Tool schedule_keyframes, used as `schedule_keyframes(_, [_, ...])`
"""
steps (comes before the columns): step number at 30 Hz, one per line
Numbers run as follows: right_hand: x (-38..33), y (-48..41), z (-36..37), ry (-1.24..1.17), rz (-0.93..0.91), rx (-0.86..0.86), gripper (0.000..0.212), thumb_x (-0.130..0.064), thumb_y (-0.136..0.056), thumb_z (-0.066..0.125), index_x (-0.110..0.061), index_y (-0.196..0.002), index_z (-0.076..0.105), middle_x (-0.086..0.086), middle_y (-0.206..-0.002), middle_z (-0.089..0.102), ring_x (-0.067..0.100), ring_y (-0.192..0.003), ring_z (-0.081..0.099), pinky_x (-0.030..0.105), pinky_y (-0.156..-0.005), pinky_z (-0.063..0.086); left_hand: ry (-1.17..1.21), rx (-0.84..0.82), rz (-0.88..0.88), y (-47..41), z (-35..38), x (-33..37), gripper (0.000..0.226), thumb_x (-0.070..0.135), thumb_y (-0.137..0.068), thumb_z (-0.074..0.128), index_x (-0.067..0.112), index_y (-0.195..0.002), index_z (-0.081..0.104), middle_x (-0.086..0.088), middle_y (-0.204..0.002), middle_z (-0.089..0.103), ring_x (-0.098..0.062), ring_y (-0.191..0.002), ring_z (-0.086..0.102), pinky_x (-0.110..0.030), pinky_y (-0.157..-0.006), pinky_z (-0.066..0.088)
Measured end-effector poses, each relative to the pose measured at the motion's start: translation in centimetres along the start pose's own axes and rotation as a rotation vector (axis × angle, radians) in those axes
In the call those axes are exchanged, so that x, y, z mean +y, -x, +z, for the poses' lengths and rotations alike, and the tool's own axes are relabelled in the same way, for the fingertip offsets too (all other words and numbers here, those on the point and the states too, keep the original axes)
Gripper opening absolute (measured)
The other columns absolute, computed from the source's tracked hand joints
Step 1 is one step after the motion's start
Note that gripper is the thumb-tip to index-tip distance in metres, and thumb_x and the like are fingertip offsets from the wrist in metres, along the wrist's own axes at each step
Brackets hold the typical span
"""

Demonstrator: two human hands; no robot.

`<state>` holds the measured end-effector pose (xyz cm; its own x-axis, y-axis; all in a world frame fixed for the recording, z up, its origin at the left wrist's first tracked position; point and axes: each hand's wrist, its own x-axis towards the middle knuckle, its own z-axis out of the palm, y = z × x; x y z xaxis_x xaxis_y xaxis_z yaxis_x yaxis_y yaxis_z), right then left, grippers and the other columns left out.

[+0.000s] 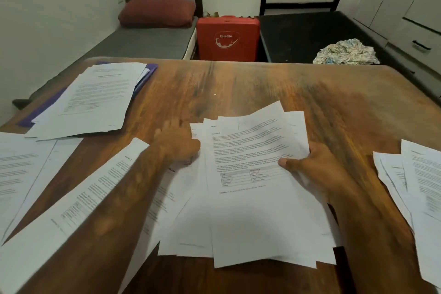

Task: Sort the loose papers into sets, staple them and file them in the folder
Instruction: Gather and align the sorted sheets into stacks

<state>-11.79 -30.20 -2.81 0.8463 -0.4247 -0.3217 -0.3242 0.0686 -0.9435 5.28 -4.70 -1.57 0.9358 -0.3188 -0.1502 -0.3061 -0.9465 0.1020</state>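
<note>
— What have you got hold of there?

— My right hand grips the right edge of the loose stack of papers in the middle of the wooden table: thumb pressed on the top sheet, fingers tucked under out of sight. My left hand lies at the stack's left edge, blurred; I cannot tell whether it pinches a sheet or only rests there.

— What do the sheets look like?

— Plain white, thin and flat, fanned unevenly so the corners poke out at different angles. The top one carries paragraphs of small black print with a little ruled table beneath. The print is too fine to read.

— And the table itself?

— Warm brown wood with dark streaks of grain, smooth, faintly glossy, its far edge rounded.

— Where is the folder?

— The purple folder lies far left of the central stack, near the table's far edge, mostly covered by another pile of printed sheets skewed over it. Only its purple border shows.

— Other paper?

— A long printed page lies under my left forearm, just left of the stack. More sheets lie further left, and another overlapping bunch well to the stack's right, at the table's edge.

— Beyond the table?

— A hard red case stands between two dark-framed beds, straight past the stack. A dull red pillow lies on the left bed, a crumpled patterned cloth on the right one.
</note>
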Motion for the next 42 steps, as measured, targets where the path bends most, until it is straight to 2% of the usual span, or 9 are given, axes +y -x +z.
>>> schedule_keyframes(4, [-0.5,0.2,0.6,0.145,-0.002,0.059,0.033,-0.003,-0.086,0.081,-0.01,-0.115,0.07,-0.003,-0.103,0.075,0.017,-0.08,0.075,0.019,-0.049,0.054,0.048,-0.003,0.08,0.6,-0.5,-0.7,0.041,0.037,-0.099,0.058,0.022,-0.137,0.052,-0.007,-0.143,0.055,-0.033,-0.126,0.053,-0.057,-0.112,0.04])
schedule_keyframes(8, [-0.7,-0.8,0.1,0.339,-0.032,0.137,0.04,-0.005,-0.083,0.085,-0.008,-0.12,0.069,0.004,-0.116,0.074,0.029,-0.097,0.072,0.043,-0.083,0.062,0.264,0.083,0.105,0.9,-1.0,-0.4,0.013,0.034,-0.096,0.069,0.03,-0.102,0.058,0.003,-0.107,0.068,-0.022,-0.096,0.063,-0.051,-0.099,0.05])
schedule_keyframes(12, [-1.3,-0.7,-2.5,0.523,-0.08,0.282,0.035,-0.013,-0.086,0.083,-0.013,-0.118,0.067,0.002,-0.114,0.071,0.027,-0.093,0.069,0.047,-0.089,0.06,0.575,0.213,0.066,1.1,-2.1,-0.7,0.015,0.026,-0.099,0.067,0.023,-0.111,0.057,0.009,-0.101,0.06,-0.014,-0.086,0.06,-0.019,-0.069,0.042])
schedule_keyframes(19, [-5.2,1.5,-1.0,0.924,-0.271,0.56,0.08,-0.042,-0.092,0.075,-0.01,-0.154,0.035,0.018,-0.156,0.045,0.04,-0.139,0.048,0.052,-0.114,0.043,0.793,0.365,0.044,1.1,-4.8,-2.2,0.067,0.062,-0.089,0.069,0.045,-0.147,0.04,0.014,-0.154,0.046,-0.015,-0.135,0.047,-0.047,-0.117,0.038])
schedule_keyframes(24, [-8.7,1.8,6.3,0.29,-0.334,0.181,0.084,-0.045,-0.086,0.082,-0.028,-0.155,0.034,0.002,-0.161,0.043,0.028,-0.143,0.047,0.048,-0.113,0.044,1.056,0.442,-0.011,1.2,-8.1,-2.0,0.061,0.049,-0.084,0.079,0.05,-0.134,0.042,0.012,-0.134,0.056,-0.016,-0.111,0.063,-0.048,-0.097,0.057])
schedule_keyframes(29, [-11.0,0.2,10.0,0.123,-0.256,0.008,0.107,-0.058,-0.076,0.084,-0.032,-0.16,0.024,0.001,-0.164,0.039,0.031,-0.146,0.044,0.055,-0.114,0.04,1.482,0.407,0.04,1.3,-12.4,-2.7,0.065,0.013,-0.089,0.079,0.039,-0.139,0.048,-0.009,-0.13,0.067,-0.025,-0.097,0.074,-0.041,-0.072,0.065])
schedule_keyframes(34, [-13.3,0.1,10.7,0.003,-0.303,-0.139,0.064,-0.039,-0.084,0.084,-0.024,-0.139,0.055,-0.002,-0.128,0.073,0.026,-0.114,0.072,0.056,-0.104,0.053,1.694,0.341,0.034,2.4,-16.0,-3.9,0.062,0.01,-0.09,0.077,0.036,-0.14,0.051,-0.005,-0.113,0.068,-0.025,-0.083,0.078,-0.038,-0.062,0.062])
schedule_keyframes(38, [-13.2,1.1,9.7,-0.044,-0.253,-0.324,0.028,-0.024,-0.1,0.068,-0.018,-0.127,0.066,0.006,-0.12,0.076,0.034,-0.108,0.075,0.057,-0.096,0.058,1.491,0.342,-0.055,2.8,-15.8,-5.7,0.063,0.026,-0.092,0.077,0.036,-0.145,0.043,-0.008,-0.124,0.068,-0.027,-0.094,0.077,-0.048,-0.08,0.063])
schedule_keyframes(42, [-9.8,0.7,8.7,0.149,-0.193,-0.171,0.018,-0.019,-0.1,0.068,-0.025,-0.116,0.072,0.001,-0.114,0.078,0.028,-0.101,0.076,0.052,-0.092,0.06,0.698,0.177,-0.225,5.0,-11.3,-9.3,0.061,0.054,-0.098,0.06,0.022,-0.148,0.045,-0.009,-0.145,0.056,-0.032,-0.124,0.061,-0.05,-0.111,0.047])
